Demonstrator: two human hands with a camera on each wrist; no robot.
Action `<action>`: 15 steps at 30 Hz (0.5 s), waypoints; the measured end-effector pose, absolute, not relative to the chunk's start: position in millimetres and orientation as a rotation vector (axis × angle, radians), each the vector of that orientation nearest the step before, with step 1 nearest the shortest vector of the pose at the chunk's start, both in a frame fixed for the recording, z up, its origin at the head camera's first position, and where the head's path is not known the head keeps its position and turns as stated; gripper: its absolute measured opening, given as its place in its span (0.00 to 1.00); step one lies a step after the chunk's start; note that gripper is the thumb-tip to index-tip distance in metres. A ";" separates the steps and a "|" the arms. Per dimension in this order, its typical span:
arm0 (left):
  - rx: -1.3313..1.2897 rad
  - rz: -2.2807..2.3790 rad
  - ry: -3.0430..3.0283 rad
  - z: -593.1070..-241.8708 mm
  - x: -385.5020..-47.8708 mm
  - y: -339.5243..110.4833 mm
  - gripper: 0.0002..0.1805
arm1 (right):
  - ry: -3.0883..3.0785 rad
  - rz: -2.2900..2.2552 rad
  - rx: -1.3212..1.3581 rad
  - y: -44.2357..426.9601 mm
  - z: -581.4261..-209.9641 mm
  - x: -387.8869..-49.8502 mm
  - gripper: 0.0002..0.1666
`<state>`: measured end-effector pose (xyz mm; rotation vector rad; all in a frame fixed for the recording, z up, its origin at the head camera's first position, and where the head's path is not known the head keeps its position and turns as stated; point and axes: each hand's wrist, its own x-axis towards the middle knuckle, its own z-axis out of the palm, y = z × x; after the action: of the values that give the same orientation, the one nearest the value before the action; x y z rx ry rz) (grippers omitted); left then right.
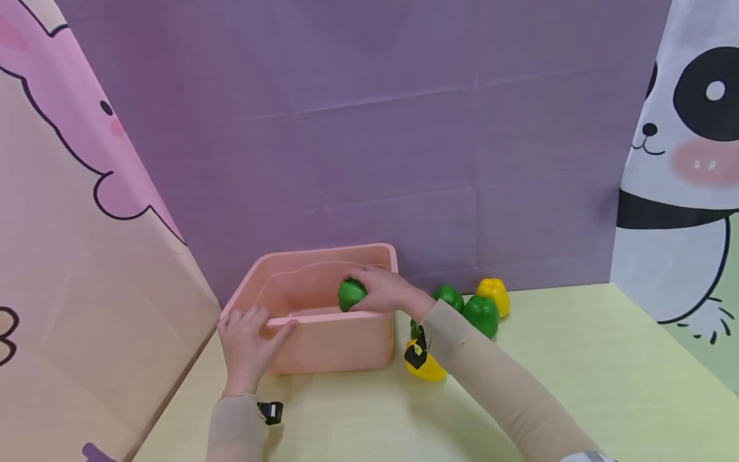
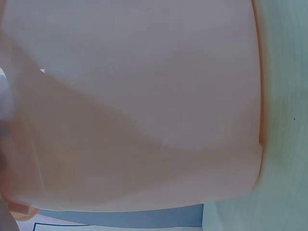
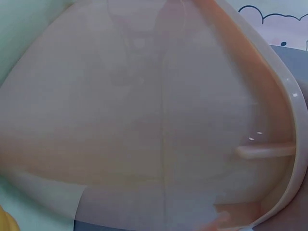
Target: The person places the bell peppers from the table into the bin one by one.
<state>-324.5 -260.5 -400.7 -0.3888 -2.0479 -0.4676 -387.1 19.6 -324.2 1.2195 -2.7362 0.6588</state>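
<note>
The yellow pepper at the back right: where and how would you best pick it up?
I'd grip the yellow pepper around its rounded body, coming from above and slightly from the right. A green pepper crowds its front left and the purple backdrop rises behind, but its right side looks open.

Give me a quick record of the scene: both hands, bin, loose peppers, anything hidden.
left hand: grips the near rim of the pink bin at its left end
right hand: holds a green pepper at the bin's opening, toward the right
near yellow pepper: on the table, right of the bin
far yellow pepper: behind the loose green ones
loose green peppers: at least two, right of the bin
hidden: bin floor, mostly; another green patch beside the right wrist
</note>
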 end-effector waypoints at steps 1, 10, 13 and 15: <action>-0.388 -0.467 -2.047 -400.9 -324.5 -260.7 0.30 | -2.751 0.631 1.216 19.3 -323.8 -387.6 0.27; -0.403 -0.476 -2.047 -398.9 -324.8 -259.5 0.25 | -2.833 0.561 1.174 19.9 -322.5 -387.2 0.25; -0.395 -0.470 -2.046 -399.5 -324.1 -259.9 0.25 | -2.816 0.557 1.182 19.3 -323.3 -386.8 0.25; -0.390 -0.466 -2.047 -399.9 -322.9 -260.5 0.26 | -2.811 0.553 1.191 18.1 -323.8 -386.7 0.25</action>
<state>-322.9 -260.5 -399.9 -0.3903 -2.0474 -0.4661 -386.7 18.1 -323.8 1.1909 -2.8113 0.5531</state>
